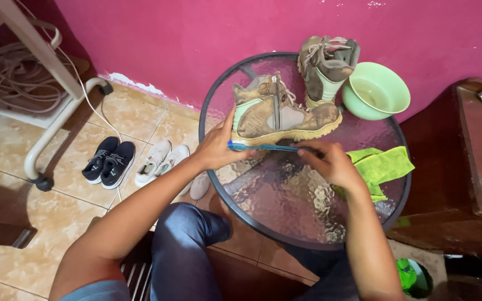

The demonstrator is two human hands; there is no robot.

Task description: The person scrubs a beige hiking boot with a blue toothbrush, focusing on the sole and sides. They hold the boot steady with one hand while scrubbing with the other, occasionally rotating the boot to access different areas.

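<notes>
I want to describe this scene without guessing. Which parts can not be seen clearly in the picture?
- Head view: the bristle end of the blue toothbrush is covered by the left hand.
- The handle end is hidden under the fingers of the right hand.
- The far side of the muddy boot faces away.
- Whether the green bowl holds water is unclear.
- The green cloth is partly hidden behind the right hand.

Bright magenta wall (185, 33) with chipped paint at the base, glossy beige floor tiles (6, 184), dark wooden cabinet (475, 167) off right.
</notes>
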